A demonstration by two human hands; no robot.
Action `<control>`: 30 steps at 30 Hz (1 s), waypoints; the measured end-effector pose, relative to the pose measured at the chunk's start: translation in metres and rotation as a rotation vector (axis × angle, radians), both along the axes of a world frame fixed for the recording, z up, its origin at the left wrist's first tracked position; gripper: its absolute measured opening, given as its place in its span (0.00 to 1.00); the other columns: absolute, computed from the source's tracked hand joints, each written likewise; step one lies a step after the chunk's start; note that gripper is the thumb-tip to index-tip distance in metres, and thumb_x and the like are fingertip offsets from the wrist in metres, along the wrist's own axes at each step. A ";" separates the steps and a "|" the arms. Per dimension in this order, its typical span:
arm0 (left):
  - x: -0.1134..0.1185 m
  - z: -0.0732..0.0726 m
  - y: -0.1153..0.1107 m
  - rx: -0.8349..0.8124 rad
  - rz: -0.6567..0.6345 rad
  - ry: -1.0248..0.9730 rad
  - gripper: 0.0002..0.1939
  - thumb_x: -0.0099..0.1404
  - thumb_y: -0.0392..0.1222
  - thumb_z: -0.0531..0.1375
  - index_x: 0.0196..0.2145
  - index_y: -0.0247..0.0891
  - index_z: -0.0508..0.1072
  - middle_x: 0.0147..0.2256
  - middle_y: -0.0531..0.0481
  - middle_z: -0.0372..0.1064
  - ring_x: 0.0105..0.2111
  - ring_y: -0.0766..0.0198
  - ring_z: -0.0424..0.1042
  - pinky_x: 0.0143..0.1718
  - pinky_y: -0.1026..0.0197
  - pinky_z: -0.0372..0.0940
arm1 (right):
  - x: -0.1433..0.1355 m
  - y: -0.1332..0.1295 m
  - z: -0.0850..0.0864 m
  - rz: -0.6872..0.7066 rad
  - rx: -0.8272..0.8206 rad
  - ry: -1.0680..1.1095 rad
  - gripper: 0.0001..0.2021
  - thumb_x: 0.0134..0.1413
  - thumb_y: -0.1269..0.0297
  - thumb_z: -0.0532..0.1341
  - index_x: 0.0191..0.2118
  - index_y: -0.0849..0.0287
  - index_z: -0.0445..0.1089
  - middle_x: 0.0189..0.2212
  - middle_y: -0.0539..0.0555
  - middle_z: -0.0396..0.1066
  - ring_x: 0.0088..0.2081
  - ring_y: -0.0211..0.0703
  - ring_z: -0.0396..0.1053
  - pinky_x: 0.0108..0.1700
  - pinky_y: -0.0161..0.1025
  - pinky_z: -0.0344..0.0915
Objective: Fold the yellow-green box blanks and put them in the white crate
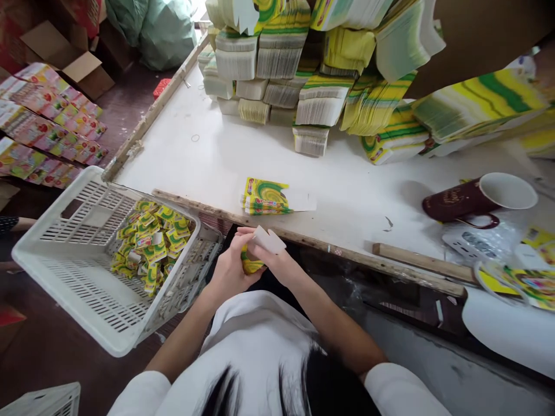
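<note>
A small yellow-and-green carton (252, 264) with white flaps is held between both hands, just in front of the table's near edge. My left hand (230, 263) wraps round its left side, fingers closed on it. From the right, my right hand (272, 261) grips the same carton near its white flaps; some fingertips are hidden. A short stack of flat yellow-and-green cartons (266, 196) lies on the white table (173, 147), just beyond my hands.
A white plastic basket (78, 283) with many small folded cartons (151, 242) stands at the left. Tall stacks of flat cartons (323, 98) fill the table's back. A maroon mug (459, 199) lies tilted at right. Pink boxes (45, 121) are piled far left.
</note>
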State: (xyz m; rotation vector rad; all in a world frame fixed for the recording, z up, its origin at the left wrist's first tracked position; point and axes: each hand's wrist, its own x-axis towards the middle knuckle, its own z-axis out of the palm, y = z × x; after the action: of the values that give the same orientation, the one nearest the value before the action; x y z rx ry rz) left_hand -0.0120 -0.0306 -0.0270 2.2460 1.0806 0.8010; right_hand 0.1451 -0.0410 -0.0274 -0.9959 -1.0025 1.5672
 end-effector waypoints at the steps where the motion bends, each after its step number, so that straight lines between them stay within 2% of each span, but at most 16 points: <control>1: 0.001 -0.001 0.000 0.004 0.000 -0.007 0.35 0.58 0.42 0.64 0.59 0.44 0.52 0.52 0.41 0.68 0.45 0.57 0.76 0.41 0.58 0.72 | -0.001 0.001 -0.003 0.023 -0.025 0.029 0.27 0.57 0.43 0.62 0.57 0.53 0.69 0.54 0.56 0.73 0.56 0.55 0.70 0.59 0.54 0.66; 3: 0.000 -0.003 0.001 -0.028 0.025 0.006 0.32 0.57 0.41 0.63 0.56 0.45 0.54 0.47 0.45 0.69 0.40 0.59 0.76 0.37 0.59 0.71 | -0.002 0.000 -0.009 0.031 -0.030 0.066 0.33 0.56 0.40 0.62 0.61 0.53 0.64 0.55 0.59 0.72 0.55 0.55 0.71 0.59 0.55 0.67; 5: -0.002 -0.004 0.004 -0.099 0.034 0.049 0.31 0.56 0.40 0.64 0.54 0.45 0.54 0.42 0.49 0.70 0.35 0.60 0.76 0.34 0.59 0.70 | -0.002 -0.002 -0.015 0.011 0.072 0.028 0.40 0.56 0.39 0.61 0.68 0.55 0.55 0.61 0.62 0.65 0.60 0.56 0.67 0.62 0.55 0.63; 7: -0.003 -0.005 0.008 -0.144 0.000 0.074 0.30 0.55 0.40 0.63 0.52 0.44 0.55 0.38 0.51 0.69 0.32 0.60 0.75 0.32 0.59 0.69 | -0.001 -0.006 -0.019 0.016 0.239 -0.116 0.40 0.59 0.46 0.62 0.71 0.54 0.48 0.68 0.61 0.54 0.67 0.54 0.56 0.68 0.53 0.55; 8: -0.003 -0.007 0.010 -0.150 -0.021 0.068 0.30 0.55 0.39 0.63 0.52 0.44 0.56 0.39 0.50 0.68 0.33 0.60 0.75 0.33 0.59 0.70 | -0.001 -0.008 -0.019 0.019 0.321 -0.214 0.38 0.61 0.52 0.62 0.71 0.53 0.48 0.70 0.59 0.51 0.69 0.52 0.52 0.69 0.51 0.52; 9: -0.003 -0.008 0.012 -0.152 -0.035 0.044 0.30 0.55 0.39 0.62 0.53 0.43 0.55 0.41 0.48 0.67 0.35 0.59 0.75 0.34 0.58 0.70 | 0.000 -0.009 -0.019 0.016 0.389 -0.308 0.34 0.63 0.58 0.61 0.70 0.51 0.50 0.70 0.57 0.51 0.69 0.50 0.51 0.70 0.50 0.51; 11: -0.001 -0.010 0.014 -0.154 -0.007 -0.019 0.33 0.55 0.38 0.62 0.55 0.42 0.52 0.46 0.44 0.65 0.38 0.59 0.74 0.36 0.58 0.70 | 0.002 -0.009 -0.019 -0.026 0.468 -0.441 0.26 0.65 0.68 0.56 0.67 0.48 0.59 0.68 0.55 0.56 0.67 0.46 0.56 0.68 0.46 0.56; 14: -0.001 -0.009 0.015 -0.124 0.136 0.012 0.38 0.52 0.37 0.64 0.57 0.40 0.51 0.50 0.40 0.62 0.43 0.57 0.72 0.41 0.55 0.70 | 0.007 -0.006 -0.018 -0.164 0.485 -0.483 0.24 0.65 0.74 0.51 0.61 0.47 0.68 0.63 0.54 0.64 0.61 0.44 0.66 0.63 0.44 0.64; 16: -0.005 -0.004 0.015 -0.083 0.189 0.090 0.33 0.52 0.38 0.65 0.53 0.39 0.57 0.48 0.42 0.64 0.45 0.55 0.71 0.45 0.52 0.69 | 0.010 -0.004 -0.017 -0.203 0.495 -0.478 0.23 0.65 0.72 0.54 0.63 0.48 0.66 0.64 0.56 0.63 0.62 0.46 0.65 0.63 0.45 0.64; 19: -0.013 0.005 0.016 -0.063 0.171 0.114 0.26 0.54 0.40 0.66 0.49 0.40 0.64 0.43 0.46 0.69 0.44 0.56 0.72 0.45 0.54 0.69 | 0.014 -0.003 -0.018 -0.073 0.551 -0.558 0.25 0.64 0.68 0.59 0.65 0.51 0.61 0.69 0.60 0.53 0.66 0.50 0.59 0.64 0.48 0.63; 21: -0.017 0.010 0.017 -0.060 0.153 0.109 0.25 0.54 0.42 0.67 0.49 0.40 0.66 0.43 0.46 0.72 0.43 0.56 0.74 0.45 0.54 0.70 | 0.017 -0.003 -0.019 -0.004 0.573 -0.648 0.21 0.65 0.67 0.58 0.63 0.53 0.65 0.70 0.62 0.50 0.65 0.50 0.60 0.62 0.47 0.66; 25: -0.021 0.019 0.023 -0.118 0.106 0.109 0.27 0.54 0.44 0.69 0.50 0.41 0.69 0.45 0.45 0.75 0.43 0.55 0.76 0.46 0.54 0.71 | 0.032 0.002 -0.013 0.034 0.622 -0.708 0.14 0.66 0.64 0.57 0.52 0.59 0.74 0.65 0.67 0.59 0.63 0.50 0.64 0.60 0.47 0.67; 28: -0.018 0.025 0.025 -0.099 0.070 0.113 0.27 0.54 0.45 0.69 0.50 0.40 0.70 0.45 0.45 0.76 0.44 0.55 0.76 0.46 0.54 0.71 | 0.040 0.005 -0.004 0.088 0.639 -0.701 0.12 0.64 0.65 0.60 0.50 0.57 0.75 0.62 0.65 0.62 0.63 0.50 0.63 0.61 0.50 0.65; 30: -0.014 0.028 0.025 -0.060 0.072 0.115 0.26 0.55 0.45 0.68 0.51 0.39 0.70 0.46 0.44 0.75 0.45 0.54 0.76 0.47 0.54 0.70 | 0.035 0.005 0.000 0.035 0.611 -0.676 0.12 0.62 0.66 0.62 0.50 0.55 0.74 0.62 0.62 0.63 0.63 0.50 0.63 0.62 0.51 0.64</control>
State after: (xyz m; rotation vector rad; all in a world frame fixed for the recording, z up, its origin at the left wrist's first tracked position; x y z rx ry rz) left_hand -0.0259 -0.0057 0.0006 2.2375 1.2282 0.6655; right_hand 0.1803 -0.0360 -0.0279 -1.0712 -1.8301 0.8340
